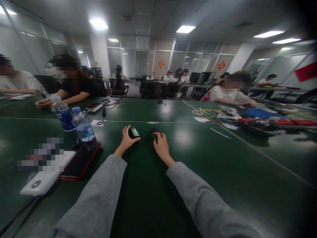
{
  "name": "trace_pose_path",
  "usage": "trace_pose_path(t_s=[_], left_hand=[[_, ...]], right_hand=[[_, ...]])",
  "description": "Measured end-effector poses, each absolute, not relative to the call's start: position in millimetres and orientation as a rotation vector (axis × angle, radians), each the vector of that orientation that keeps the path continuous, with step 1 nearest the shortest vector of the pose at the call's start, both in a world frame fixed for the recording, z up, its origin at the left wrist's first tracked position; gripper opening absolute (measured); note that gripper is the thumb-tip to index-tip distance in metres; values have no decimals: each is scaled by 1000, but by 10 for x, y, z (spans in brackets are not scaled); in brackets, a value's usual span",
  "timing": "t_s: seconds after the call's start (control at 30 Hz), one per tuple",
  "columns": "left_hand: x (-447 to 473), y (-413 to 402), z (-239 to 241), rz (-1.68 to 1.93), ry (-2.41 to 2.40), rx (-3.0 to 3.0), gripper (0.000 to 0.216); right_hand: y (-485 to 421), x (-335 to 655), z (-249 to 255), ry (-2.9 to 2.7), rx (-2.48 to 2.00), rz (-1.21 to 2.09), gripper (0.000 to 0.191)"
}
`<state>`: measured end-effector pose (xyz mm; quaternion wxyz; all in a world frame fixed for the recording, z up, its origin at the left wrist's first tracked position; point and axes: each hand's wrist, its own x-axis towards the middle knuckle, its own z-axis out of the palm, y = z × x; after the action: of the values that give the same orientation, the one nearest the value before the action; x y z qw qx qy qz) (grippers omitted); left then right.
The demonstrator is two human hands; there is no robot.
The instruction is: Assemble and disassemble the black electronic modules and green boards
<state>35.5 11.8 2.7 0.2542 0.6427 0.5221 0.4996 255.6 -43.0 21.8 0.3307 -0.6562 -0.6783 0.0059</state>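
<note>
My left hand (126, 140) grips a small black device with a lit, greenish screen (135, 131), thumb at its near edge and fingers at its far left side. To the right, my right hand (161, 145) is closed around a small dark object (154, 131) at the table surface; its kind is too blurred to make out, and the fingers hide part of it. A short gap of green tabletop (145, 155) separates the two things. Grey sleeves cover both forearms.
Left of my arm lie a red-cased phone (81, 162) and a white power bank (42, 183) with a cable. Two plastic bottles (84, 125) stand behind them. At right are a wrench (220, 133) and tangled cables (210, 114). People sit across the table.
</note>
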Motion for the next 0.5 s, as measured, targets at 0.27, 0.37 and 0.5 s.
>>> trace_pose_path(t_s=[0.27,0.37,0.5], left_hand=[[336,100,53,1294,1382,1821,92],[345,60,96,1203,1423,1867,89],[352,2,152,1141,1437,1932,78]], right_hand=[[-426,2565,198,-1762,-1687,31,41],[-425,2566,192,-1764,-1675,28,41],[-425,2568,194,-1768,-1651,37,40]])
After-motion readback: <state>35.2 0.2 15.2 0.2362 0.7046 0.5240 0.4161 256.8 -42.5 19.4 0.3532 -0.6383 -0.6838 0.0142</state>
